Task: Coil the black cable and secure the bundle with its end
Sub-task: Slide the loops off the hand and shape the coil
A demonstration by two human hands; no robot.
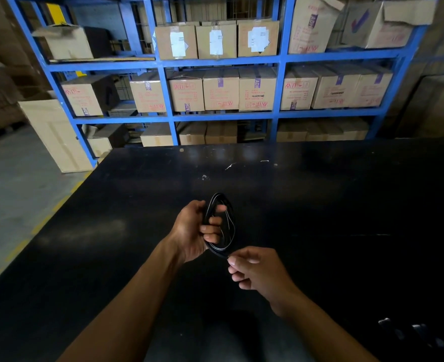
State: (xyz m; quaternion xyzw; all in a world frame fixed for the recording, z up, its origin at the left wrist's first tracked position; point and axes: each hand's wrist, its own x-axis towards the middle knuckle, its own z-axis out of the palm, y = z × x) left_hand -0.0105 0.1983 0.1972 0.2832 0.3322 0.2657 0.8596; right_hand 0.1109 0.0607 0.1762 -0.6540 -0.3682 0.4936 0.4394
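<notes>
Above the black table [320, 205], the coiled black cable [222, 226] is held upright in the left hand [192, 231], whose fingers [211, 228] are curled through its loops and clamped. At the coil's lower end, 1 strand is pinched by the right hand [260, 270], fingertips [232, 261] together.

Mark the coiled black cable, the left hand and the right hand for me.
coiled black cable [230, 220], head view, right side of the loops.
left hand [189, 231], head view, back of the hand gripping the coil.
right hand [260, 270], head view, back of the hand, fingertips at the cable's lower end.
</notes>
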